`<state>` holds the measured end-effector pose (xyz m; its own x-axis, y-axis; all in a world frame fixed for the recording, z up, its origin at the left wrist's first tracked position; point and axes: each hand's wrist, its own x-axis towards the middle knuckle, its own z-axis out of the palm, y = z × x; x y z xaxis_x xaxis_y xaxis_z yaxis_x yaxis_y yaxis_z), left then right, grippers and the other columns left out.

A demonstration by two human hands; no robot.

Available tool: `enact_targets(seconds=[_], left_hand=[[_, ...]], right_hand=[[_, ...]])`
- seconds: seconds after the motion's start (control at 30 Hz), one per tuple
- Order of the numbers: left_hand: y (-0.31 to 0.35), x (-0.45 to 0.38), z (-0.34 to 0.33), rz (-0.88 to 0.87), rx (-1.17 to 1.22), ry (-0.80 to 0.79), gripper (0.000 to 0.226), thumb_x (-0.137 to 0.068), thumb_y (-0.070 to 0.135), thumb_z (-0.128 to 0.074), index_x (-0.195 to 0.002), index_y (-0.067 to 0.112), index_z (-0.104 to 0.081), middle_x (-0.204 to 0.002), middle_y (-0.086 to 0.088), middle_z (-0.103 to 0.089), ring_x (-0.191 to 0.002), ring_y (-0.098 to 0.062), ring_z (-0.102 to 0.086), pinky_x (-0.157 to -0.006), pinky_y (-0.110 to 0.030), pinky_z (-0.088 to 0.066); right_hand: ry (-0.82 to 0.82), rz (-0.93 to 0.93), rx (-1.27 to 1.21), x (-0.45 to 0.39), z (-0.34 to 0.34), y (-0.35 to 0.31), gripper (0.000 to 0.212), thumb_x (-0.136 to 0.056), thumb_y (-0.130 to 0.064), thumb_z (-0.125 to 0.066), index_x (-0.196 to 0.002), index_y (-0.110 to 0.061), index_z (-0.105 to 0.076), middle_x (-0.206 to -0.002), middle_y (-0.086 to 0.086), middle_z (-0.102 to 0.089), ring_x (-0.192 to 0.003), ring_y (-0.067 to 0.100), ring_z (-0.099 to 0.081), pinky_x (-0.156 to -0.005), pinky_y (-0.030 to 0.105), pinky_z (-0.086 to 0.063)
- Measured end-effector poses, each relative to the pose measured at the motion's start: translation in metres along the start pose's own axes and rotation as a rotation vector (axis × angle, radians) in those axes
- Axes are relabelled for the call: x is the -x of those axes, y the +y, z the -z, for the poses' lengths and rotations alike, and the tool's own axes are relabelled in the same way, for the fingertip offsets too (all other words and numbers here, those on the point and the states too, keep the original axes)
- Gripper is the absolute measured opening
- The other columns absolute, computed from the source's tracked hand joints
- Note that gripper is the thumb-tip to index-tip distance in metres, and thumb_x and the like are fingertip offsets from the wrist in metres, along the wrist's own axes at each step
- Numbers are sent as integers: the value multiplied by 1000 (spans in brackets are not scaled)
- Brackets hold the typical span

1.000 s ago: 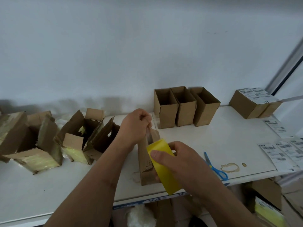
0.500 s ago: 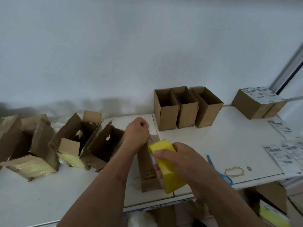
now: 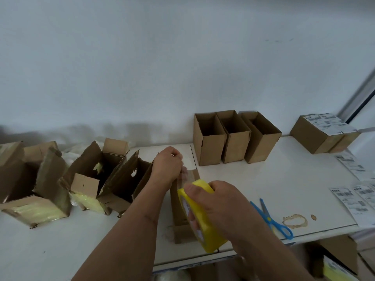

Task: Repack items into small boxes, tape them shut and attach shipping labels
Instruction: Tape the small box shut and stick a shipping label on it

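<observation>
Between the left hand (image 3: 167,165), which pinches the tape end, and the right hand (image 3: 220,207), gripping the tape roll (image 3: 205,224), the small box (image 3: 180,209) seems light and easy to tip, so hold its stiff top edge.

L hand (image 3: 167,166) fisted, pinching – R hand (image 3: 220,207) fingers curled, gripping

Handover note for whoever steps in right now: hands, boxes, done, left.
Left hand: curled at the top of the small box in front, apparently pinching the tape end, though that is blurred.
Right hand: grip on the yellow tape roll, low against the box's near side.
Three open empty boxes stand by the wall; two labelled boxes far right.
Loose labels at the right edge; scissors beside the roll.
Done: two boxes labelled.
Left: finish taping, cut, label; fill the three.
</observation>
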<state>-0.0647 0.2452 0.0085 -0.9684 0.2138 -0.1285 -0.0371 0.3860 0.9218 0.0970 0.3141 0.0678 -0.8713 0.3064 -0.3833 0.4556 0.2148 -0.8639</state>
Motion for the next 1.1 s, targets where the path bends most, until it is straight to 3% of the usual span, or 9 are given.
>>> enact_targets(seconds=[0.13,0.27,0.37,0.43,0.57,0.7,0.93,1.03,1.1], left_hand=[[-4,-9,2,-28,-100,-54,13,-100,15,-51,-94,16,-62,-85,-5,-68,-66,-13,-64,-43,-12,-45],[-5,-18,1,-88,-223,-59,13,-98,18,-52,-90,19,-62,-82,1,-69,-68,-14,-65,-52,-21,-45],[-6,-20,-2,-120,-253,-34,13,-97,18,-52,-88,20,-61,-82,3,-69,-72,-14,-65,-62,-25,-48],[-8,-20,-4,-137,-272,-20,14,-97,19,-52,-86,22,-60,-82,3,-69,-72,-11,-63,-61,-25,-47],[-15,-23,-4,-87,-239,-13,14,-97,18,-52,-87,22,-61,-81,3,-69,-75,-11,-62,-63,-26,-49],[-23,-25,-5,-18,-137,-41,17,-96,14,-52,-84,18,-62,-80,1,-70,-78,-15,-62,-65,-26,-49],[-33,-33,-11,96,42,-50,20,-94,5,-53,-82,12,-67,-83,-7,-71,-76,-18,-62,-60,-24,-46],[-32,-42,-12,252,-29,-158,26,-94,5,-48,-108,11,-69,-114,-9,-68,-106,-24,-62,-86,-31,-51],[-33,-40,-12,213,-371,-198,37,-97,7,-45,-127,18,-62,-129,-5,-62,-118,-23,-58,-96,-32,-49]], right_hand=[[15,-40,78,2,0,-1,38,-89,-57,-52,-90,-19,-48,-67,-5,-62,-43,-3,-59,-50,9,-50],[-24,-114,-8,-1,0,-3,46,-86,-61,-53,-99,-17,-51,-69,1,-69,-55,11,-67,-70,30,-61],[-85,-144,-68,-2,1,-1,47,-83,-63,-57,-101,-20,-48,-71,3,-72,-67,21,-70,-87,49,-57],[-141,-163,-48,0,5,-2,45,-87,-60,-56,-109,-22,-46,-75,3,-74,-70,21,-71,-94,52,-53],[-185,-144,-52,0,10,-1,42,-92,-53,-55,-117,-21,-47,-84,5,-76,-73,21,-71,-96,52,-52],[-166,-130,-46,-3,7,-3,50,-87,-58,-54,-114,-16,-51,-81,4,-76,-69,18,-71,-87,42,-58],[-179,-160,-89,-10,5,-3,90,-48,-74,-55,-116,-14,-51,-79,6,-75,-69,20,-70,-83,41,-58],[-161,-142,-88,-11,5,-1,91,-48,-73,-53,-117,-14,-51,-75,3,-74,-67,19,-70,-82,40,-60],[-151,-133,-96,-11,5,-1,89,-48,-72,-53,-116,-14,-51,-74,3,-74,-66,19,-70,-82,40,-60]])
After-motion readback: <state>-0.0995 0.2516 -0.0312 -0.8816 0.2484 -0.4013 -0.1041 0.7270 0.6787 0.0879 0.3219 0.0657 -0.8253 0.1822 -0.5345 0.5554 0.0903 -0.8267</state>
